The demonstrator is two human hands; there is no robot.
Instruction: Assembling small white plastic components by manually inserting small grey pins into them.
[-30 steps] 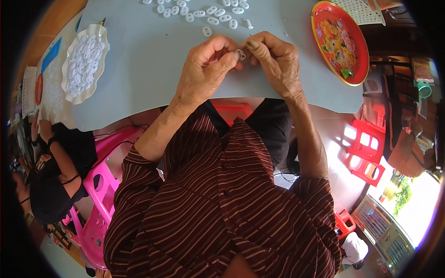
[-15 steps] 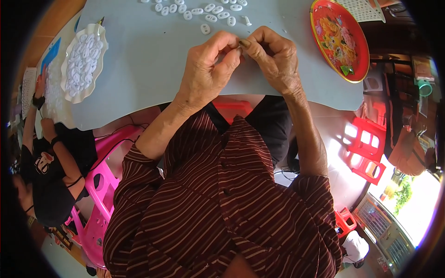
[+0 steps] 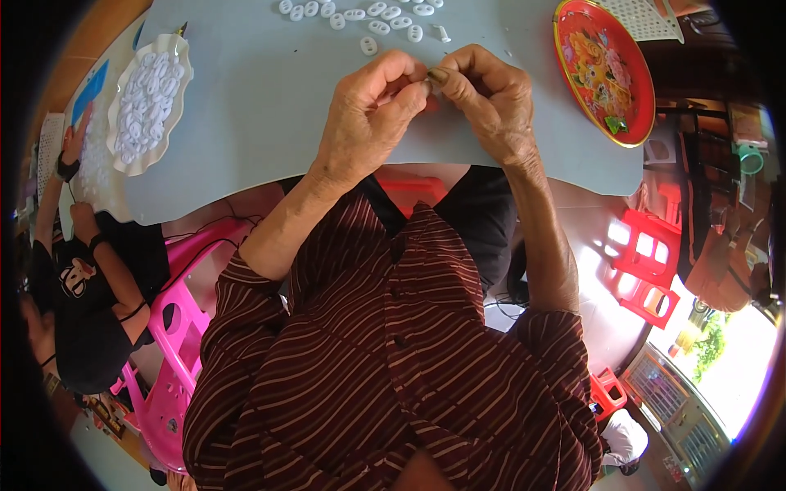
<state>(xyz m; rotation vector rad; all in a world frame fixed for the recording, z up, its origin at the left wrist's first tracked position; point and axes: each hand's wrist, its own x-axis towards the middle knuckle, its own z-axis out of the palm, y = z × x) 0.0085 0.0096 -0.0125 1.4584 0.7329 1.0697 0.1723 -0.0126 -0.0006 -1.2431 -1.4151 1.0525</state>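
Above the near part of the grey table (image 3: pixel 270 114), my left hand (image 3: pixel 372 110) and my right hand (image 3: pixel 487 102) meet with their fingertips pinched together. Whatever lies between the fingers is too small and too covered to make out. Just beyond them, several white oval plastic pieces with two holes each lie scattered, the closest one (image 3: pixel 368 45) by my left knuckles. A small white peg-like piece (image 3: pixel 442 33) lies beyond my right fingertips. To the left, a wavy-edged white dish (image 3: pixel 185 78) is heaped with similar white pieces (image 3: pixel 149 106).
On the right of the table stands a red oval tray (image 3: pixel 569 78) with a flower pattern and a small green wrapper (image 3: pixel 615 124). A white perforated basket (image 3: pixel 647 18) is behind it. At left, another person's arm (image 3: pixel 115 270) reaches over the table beside a pink chair (image 3: pixel 176 327).
Both hands stay pinched together, with only slight finger motion. The whole view has shifted a little, moving the scattered pieces slightly right and down.
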